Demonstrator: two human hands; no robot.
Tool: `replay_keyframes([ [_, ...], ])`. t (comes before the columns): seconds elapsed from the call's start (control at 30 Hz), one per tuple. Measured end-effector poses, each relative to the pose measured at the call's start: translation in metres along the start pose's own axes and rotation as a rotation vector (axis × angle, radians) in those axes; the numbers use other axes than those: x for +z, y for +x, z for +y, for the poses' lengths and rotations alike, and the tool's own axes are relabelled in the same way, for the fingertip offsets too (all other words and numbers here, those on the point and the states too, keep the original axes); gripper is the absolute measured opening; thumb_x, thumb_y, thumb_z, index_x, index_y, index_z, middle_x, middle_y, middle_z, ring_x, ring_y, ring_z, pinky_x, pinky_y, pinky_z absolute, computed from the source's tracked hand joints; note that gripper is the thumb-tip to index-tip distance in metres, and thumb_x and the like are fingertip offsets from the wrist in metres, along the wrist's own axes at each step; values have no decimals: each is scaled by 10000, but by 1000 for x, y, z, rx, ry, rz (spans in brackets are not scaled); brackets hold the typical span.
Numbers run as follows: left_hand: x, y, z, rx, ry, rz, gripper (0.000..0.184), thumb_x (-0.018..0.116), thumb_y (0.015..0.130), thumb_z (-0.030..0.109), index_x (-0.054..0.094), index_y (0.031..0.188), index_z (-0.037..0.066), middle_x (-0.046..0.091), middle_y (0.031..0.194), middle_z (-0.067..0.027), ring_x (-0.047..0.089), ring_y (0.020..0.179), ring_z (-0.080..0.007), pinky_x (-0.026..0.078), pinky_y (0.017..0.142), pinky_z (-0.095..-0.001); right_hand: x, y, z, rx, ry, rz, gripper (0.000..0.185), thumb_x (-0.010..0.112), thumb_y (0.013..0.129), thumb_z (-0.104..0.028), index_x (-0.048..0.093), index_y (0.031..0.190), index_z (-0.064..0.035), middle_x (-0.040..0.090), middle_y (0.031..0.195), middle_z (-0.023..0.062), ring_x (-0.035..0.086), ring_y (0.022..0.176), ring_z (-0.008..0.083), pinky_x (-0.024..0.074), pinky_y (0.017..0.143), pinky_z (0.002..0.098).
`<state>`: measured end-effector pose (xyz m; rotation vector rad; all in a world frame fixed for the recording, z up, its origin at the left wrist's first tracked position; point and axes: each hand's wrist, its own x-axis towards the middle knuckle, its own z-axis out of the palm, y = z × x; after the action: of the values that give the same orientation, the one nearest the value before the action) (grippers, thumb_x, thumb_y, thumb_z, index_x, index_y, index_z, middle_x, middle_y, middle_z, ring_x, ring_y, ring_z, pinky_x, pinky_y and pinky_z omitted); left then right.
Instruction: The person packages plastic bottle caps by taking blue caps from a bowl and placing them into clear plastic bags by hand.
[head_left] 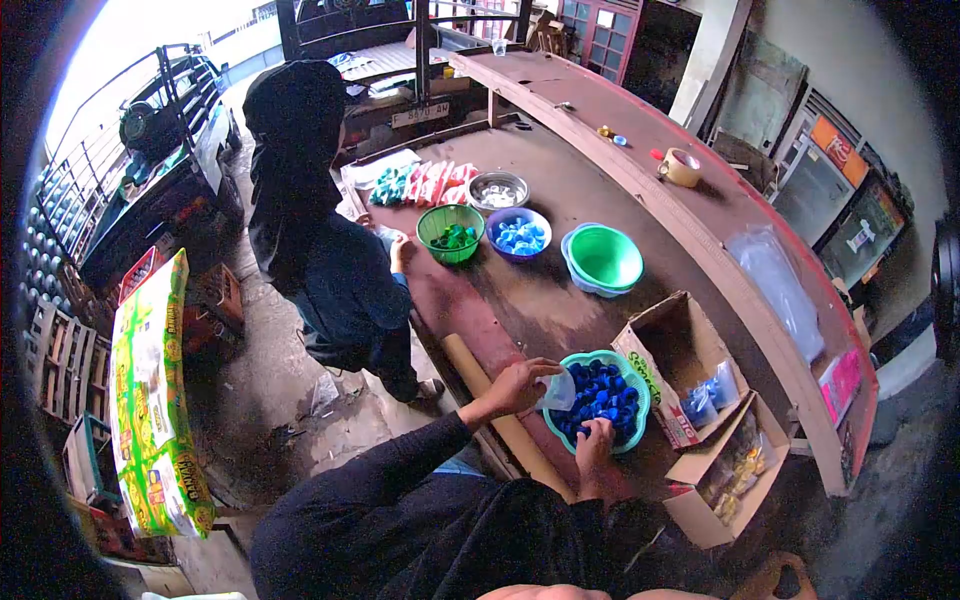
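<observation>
Left hand (517, 388) pinches clear plastic bag (561, 390); right hand (595, 445), fingers curled, hold unclear, at blue plastic caps (603, 392) beneath, in scalloped turquoise basin (646, 402).

Left hand (515, 390) pinches a translucent plastic bag (560, 389) at the left side of a scalloped teal basin (643, 393); right hand (596, 446) down among its dark blue bottle caps (607, 398). Two open cardboard boxes (692, 508) beside it. Further along the table (520, 325), a dark-clothed co-worker (340, 250) stands near a green basket (447, 254).
</observation>
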<state>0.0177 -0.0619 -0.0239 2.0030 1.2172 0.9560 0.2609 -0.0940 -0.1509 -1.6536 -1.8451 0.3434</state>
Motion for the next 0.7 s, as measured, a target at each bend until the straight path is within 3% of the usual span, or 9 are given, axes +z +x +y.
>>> replay_keyframes([
  [0.2,21,-8,12,-69,-10,51,365,561,749,44,597,1112,68,560,1178,-119,548,1053,-310,451,887,-383,-6,1,4,-45,-41,-51,257,705,628,-32,548,827,-73,523,923,96,494,949,318,363,879,422],
  [0.27,22,-8,12,7,-8,94,342,563,773,67,596,1113,68,561,1174,-123,551,1050,-309,451,886,-382,-8,3,5,-37,-5,-53,253,699,638,-34,548,837,-73,528,911,97,497,944,317,361,879,421],
  [0.57,26,-5,24,41,28,114,388,580,717,33,591,1103,56,565,1148,-136,551,1022,-325,461,854,-390,-21,12,-3,-9,300,73,286,638,728,-75,552,997,-31,524,990,147,512,931,323,412,840,386],
  [0.63,33,-4,21,68,65,120,388,583,716,36,588,1104,50,563,1148,-144,548,1025,-329,457,859,-394,-24,11,3,-128,150,30,319,631,752,-106,552,1050,-26,513,1020,147,532,908,286,442,798,362],
  [0.7,37,-4,21,88,103,124,390,585,715,40,585,1105,44,561,1149,-152,545,1028,-333,454,863,-399,-25,12,8,-25,242,-38,320,631,758,-119,555,1053,-24,513,1024,145,542,896,271,452,776,348],
])
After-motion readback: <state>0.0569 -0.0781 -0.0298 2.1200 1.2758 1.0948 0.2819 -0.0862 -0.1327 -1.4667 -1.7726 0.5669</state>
